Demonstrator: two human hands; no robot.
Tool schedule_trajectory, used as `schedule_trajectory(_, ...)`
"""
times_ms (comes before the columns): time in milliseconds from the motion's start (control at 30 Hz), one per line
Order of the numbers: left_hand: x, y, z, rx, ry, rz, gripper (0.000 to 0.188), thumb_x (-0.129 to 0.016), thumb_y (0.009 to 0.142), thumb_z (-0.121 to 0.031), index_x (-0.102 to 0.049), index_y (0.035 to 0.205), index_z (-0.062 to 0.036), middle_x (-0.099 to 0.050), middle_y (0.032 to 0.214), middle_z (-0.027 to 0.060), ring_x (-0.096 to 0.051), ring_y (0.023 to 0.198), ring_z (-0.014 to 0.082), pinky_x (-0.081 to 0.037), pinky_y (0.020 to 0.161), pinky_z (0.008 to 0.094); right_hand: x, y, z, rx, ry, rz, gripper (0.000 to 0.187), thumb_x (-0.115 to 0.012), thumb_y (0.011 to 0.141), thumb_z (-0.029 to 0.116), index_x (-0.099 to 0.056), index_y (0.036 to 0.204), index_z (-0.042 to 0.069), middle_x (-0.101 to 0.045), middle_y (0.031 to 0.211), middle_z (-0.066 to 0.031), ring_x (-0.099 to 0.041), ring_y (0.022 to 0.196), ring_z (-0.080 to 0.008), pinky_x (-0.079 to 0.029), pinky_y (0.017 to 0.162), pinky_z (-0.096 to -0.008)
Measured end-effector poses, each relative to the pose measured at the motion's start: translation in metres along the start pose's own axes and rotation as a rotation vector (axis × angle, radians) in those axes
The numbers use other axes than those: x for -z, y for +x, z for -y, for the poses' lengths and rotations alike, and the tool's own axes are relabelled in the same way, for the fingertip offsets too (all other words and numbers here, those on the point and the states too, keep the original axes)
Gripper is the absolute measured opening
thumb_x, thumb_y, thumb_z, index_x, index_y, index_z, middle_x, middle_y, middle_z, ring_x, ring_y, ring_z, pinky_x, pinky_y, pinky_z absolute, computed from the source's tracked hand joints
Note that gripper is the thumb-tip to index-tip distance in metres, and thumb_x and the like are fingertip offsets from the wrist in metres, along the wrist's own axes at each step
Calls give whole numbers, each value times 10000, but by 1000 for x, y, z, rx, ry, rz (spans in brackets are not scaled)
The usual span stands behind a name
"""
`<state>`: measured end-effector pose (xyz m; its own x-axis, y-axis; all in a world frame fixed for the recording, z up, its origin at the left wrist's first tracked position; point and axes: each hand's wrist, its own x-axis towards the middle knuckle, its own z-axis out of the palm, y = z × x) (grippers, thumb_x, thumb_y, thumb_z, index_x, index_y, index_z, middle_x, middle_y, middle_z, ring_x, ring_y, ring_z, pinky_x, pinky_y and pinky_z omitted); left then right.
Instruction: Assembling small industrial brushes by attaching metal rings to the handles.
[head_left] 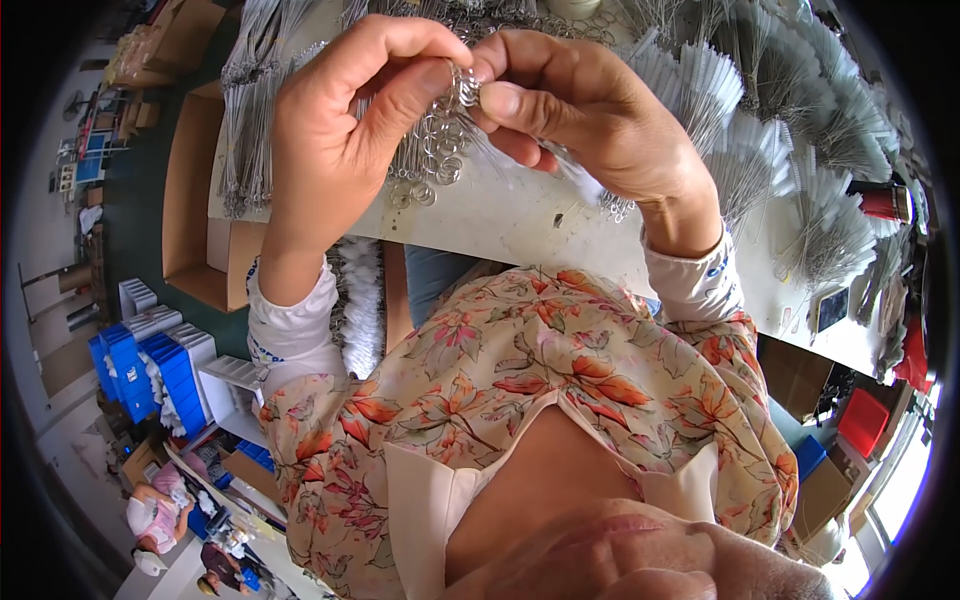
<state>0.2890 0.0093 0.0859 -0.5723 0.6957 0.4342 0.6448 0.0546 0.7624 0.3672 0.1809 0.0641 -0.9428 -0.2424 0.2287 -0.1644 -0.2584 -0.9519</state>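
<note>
My left hand point(345, 140) is closed, thumb and forefinger pinching a shiny metal split ring point(455, 82) above the table's edge. Right against it, my right hand point(605, 125) is closed around the looped ends of thin wire brushes point(580, 178); their white bristles show below the palm. The fingertips of both hands meet at the rings and loops, and just how these are linked is too small to tell. Under my hands, loose metal rings point(440, 150) lie in a pile on the white table point(520, 225).
Bundles of wire brushes point(705, 90) cover the table's right side. More wire bundles point(245, 130) hang at its left edge, beside an open cardboard box point(190, 200). Blue bins point(150, 370) stand at the left. Two other people point(160, 510) are at lower left.
</note>
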Motion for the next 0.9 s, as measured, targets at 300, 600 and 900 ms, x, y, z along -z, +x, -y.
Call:
schedule_trajectory(300, 5, 0, 15, 237, -743, 138, 191, -481, 929, -121, -559, 1052, 2, -557, 773, 0, -422, 576, 24, -337, 504, 164, 2, 1, -5, -7, -100, -77, 179, -525, 911, 156, -555, 976, -8, -533, 682, 10, -491, 598, -46, -403, 510, -190)
schedule_trajectory(600, 5, 0, 38, 39, -524, -96, 146, -521, 899, -94, -601, 949, 17, -616, 909, 71, -562, 841, 145, -425, 803, 269, -9, 6, -9, 7, -46, -140, 159, -510, 919, 157, -518, 969, 7, -530, 696, -8, -502, 601, -65, -409, 513, -187)
schedule_trajectory(900, -22, 4, 17, 189, -970, -312, 186, -492, 917, -148, -596, 919, 7, -622, 852, 91, -586, 828, 190, -448, 804, 321, -14, 17, -36, 239, -177, -298, 141, -565, 886, 131, -539, 933, 1, -557, 696, -26, -550, 634, -91, -466, 586, -215)
